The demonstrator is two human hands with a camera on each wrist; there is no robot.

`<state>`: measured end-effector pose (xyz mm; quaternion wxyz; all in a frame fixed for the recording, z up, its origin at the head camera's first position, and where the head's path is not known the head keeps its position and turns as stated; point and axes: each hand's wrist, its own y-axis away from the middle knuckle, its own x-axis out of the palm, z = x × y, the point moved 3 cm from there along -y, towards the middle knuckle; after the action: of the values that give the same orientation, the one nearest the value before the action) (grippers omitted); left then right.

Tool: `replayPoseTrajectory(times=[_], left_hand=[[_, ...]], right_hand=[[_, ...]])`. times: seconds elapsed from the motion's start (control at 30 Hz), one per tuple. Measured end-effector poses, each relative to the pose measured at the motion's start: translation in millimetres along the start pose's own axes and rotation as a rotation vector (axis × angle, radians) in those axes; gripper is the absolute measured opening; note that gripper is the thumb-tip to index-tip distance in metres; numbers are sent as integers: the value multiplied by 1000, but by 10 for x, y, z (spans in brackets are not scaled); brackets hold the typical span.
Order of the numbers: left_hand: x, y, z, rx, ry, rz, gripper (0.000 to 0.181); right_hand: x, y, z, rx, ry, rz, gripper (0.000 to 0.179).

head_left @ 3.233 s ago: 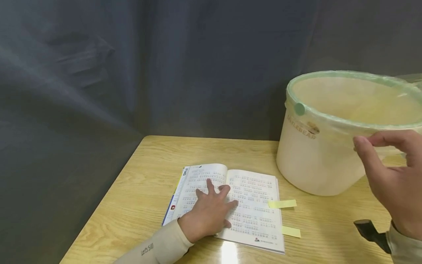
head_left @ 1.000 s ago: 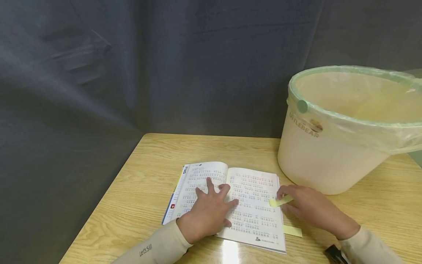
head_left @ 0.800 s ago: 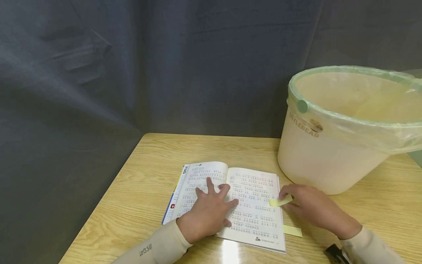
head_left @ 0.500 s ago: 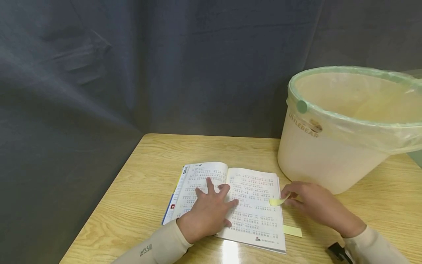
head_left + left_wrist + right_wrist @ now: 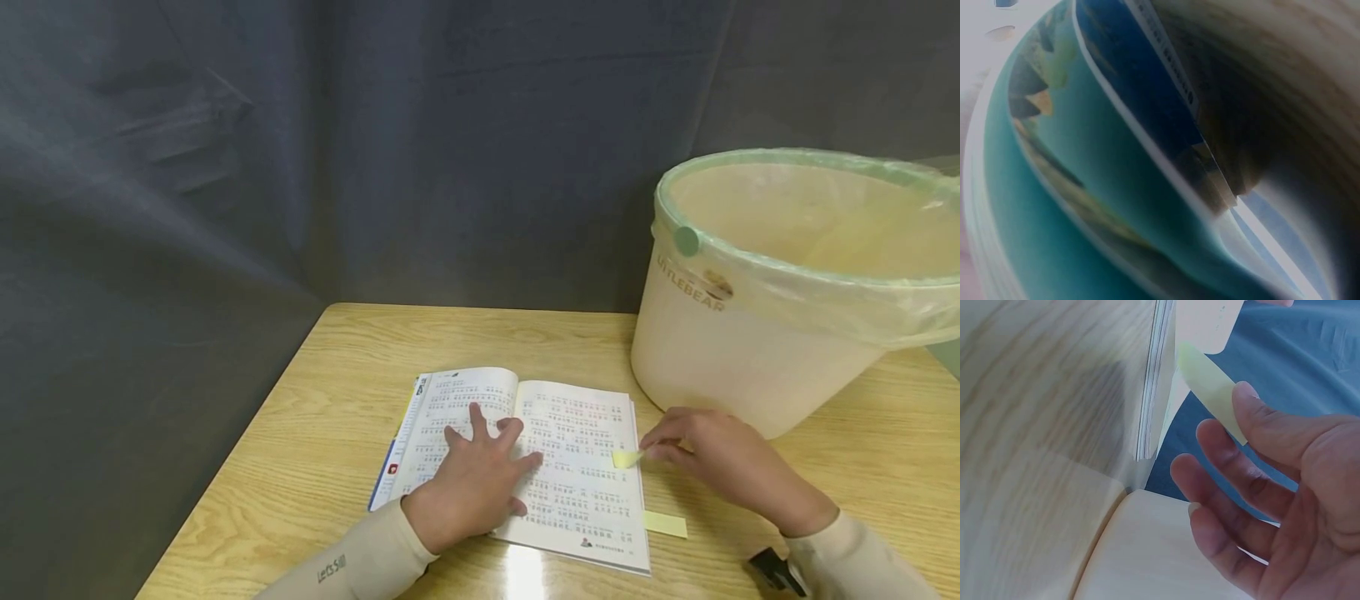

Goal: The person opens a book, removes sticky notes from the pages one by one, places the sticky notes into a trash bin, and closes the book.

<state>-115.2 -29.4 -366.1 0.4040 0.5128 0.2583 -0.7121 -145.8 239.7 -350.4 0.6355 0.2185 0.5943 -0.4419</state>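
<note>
An open book (image 5: 570,492) lies on the table, with lines of print on both pages. My left hand (image 5: 468,483) rests across its middle with the fingers spread. At the right page's edge, my right hand (image 5: 720,458) pinches the outer end of a yellow sticky note (image 5: 624,459) between thumb and index finger. The right wrist view shows that yellow strip (image 5: 1210,387) bent upward, its far end at the book's page edges (image 5: 1155,394). Lower on the same edge, a second yellow sticky note (image 5: 666,524) sticks out, untouched.
A cream bin (image 5: 735,358) with a green rim and a clear plastic liner stands right behind my right hand. Dark cloth (image 5: 487,167) hangs behind and left of the wooden table (image 5: 300,467). Blurred book covers (image 5: 1116,137) fill much of the left wrist view.
My right hand has come down from beside the bin to the upper sticky note and taken its outer end. That end now curls higher and further from the table. The left hand stays put.
</note>
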Motion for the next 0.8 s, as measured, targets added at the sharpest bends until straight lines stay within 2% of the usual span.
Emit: replayPoseTrajectory(times=[0.37, 0.5, 0.8], left_hand=[[1, 1, -5, -4, 9, 8, 62], [0, 5, -5, -4, -1, 3, 62], [-5, 3, -6, -2, -7, 5, 62]], right_hand=[[-18, 4, 2, 26, 20, -34, 10], [-19, 4, -3, 43, 28, -37, 4], [-20, -1, -20, 121, 50, -13, 6]])
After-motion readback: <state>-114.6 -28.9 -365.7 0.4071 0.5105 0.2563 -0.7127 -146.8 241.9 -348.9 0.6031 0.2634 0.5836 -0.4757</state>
